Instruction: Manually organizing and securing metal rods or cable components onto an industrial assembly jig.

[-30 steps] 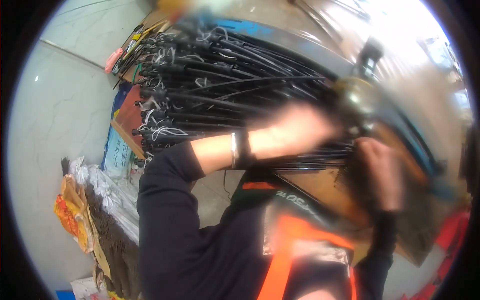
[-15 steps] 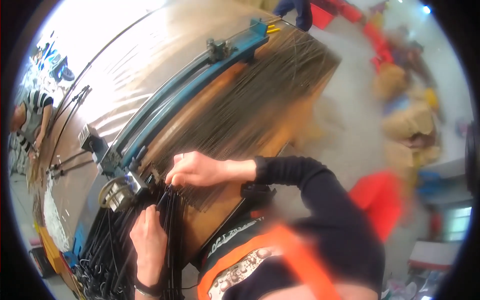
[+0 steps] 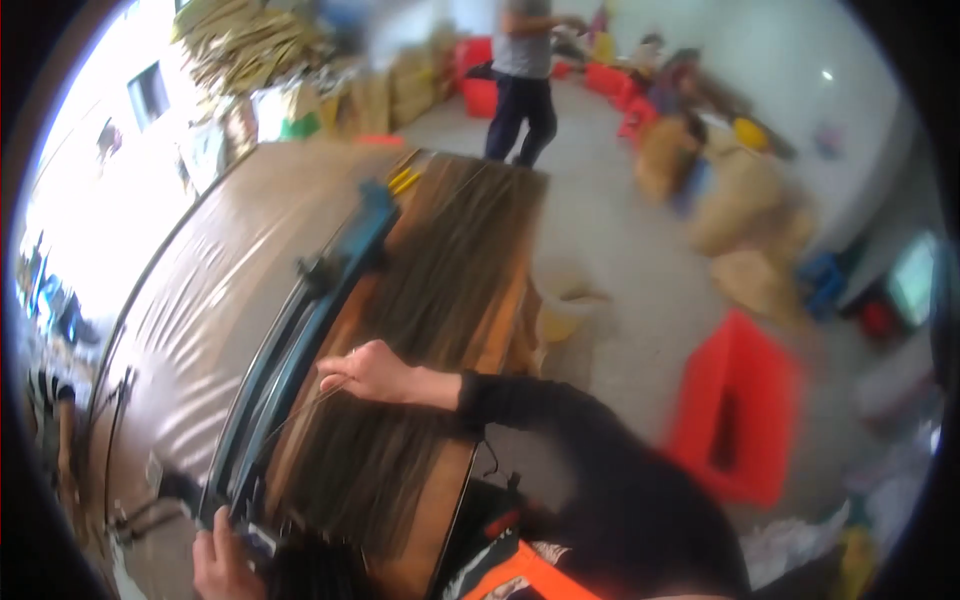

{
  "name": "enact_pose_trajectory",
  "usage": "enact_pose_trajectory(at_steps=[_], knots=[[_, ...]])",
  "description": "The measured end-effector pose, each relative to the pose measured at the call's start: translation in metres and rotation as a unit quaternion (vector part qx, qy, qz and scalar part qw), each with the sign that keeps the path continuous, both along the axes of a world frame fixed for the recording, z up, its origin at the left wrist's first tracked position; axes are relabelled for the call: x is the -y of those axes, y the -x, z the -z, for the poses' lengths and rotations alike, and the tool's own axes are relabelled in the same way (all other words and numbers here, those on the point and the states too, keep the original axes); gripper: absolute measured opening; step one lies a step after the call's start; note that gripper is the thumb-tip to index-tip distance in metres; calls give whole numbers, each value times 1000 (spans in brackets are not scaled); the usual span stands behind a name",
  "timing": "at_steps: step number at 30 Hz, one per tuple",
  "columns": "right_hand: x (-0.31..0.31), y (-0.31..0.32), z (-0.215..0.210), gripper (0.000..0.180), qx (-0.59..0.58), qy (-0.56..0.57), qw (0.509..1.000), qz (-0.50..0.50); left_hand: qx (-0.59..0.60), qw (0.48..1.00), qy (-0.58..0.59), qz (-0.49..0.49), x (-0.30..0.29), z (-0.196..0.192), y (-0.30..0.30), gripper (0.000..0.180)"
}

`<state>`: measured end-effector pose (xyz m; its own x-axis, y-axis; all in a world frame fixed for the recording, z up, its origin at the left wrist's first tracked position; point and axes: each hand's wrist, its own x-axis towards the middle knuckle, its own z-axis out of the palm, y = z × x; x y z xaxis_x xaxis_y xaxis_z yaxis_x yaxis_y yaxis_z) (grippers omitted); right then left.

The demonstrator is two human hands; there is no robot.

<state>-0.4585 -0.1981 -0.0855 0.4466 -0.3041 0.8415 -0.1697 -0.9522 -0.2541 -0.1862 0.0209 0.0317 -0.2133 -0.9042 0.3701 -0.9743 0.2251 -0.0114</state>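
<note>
My right hand (image 3: 372, 372) is pinching one thin dark wire (image 3: 300, 412) at frame centre. My left hand (image 3: 222, 565) is gripping a black rod bundle (image 3: 318, 572) at the lower edge. Many thin strands on the long brown board (image 3: 440, 290) are lying spread, apparently awaiting handling.

A sheet of thin strands (image 3: 440, 330) lies along a board on the desk (image 3: 230, 300), with a long rail (image 3: 310, 330) running beside it on the left. The right hand (image 3: 365, 372) rests on the strands near their middle, while the left hand (image 3: 222, 565) sits at the rail's near end, beside a dark bundle (image 3: 310, 570). A crate (image 3: 735, 420) stands on the floor to the right, a bucket (image 3: 565, 310) between it and the board, and another person (image 3: 522, 75) stands beyond the far end.
</note>
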Motion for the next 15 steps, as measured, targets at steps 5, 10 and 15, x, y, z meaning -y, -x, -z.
enact_pose_trajectory(at_steps=[5, 10, 15], knots=[[21, 20, -10, 41, -81, -83, 993, 9, 51, 992, -110, 37, 48, -6, 17, 50], [77, 48, 10, 39, -60, -107, 983, 136, 34, 996, -49, 69, 92, 14, 40, 42], [115, 90, 3, 38, -61, -18, 994, 87, -28, 994, -95, 47, 125, 18, 69, 35]])
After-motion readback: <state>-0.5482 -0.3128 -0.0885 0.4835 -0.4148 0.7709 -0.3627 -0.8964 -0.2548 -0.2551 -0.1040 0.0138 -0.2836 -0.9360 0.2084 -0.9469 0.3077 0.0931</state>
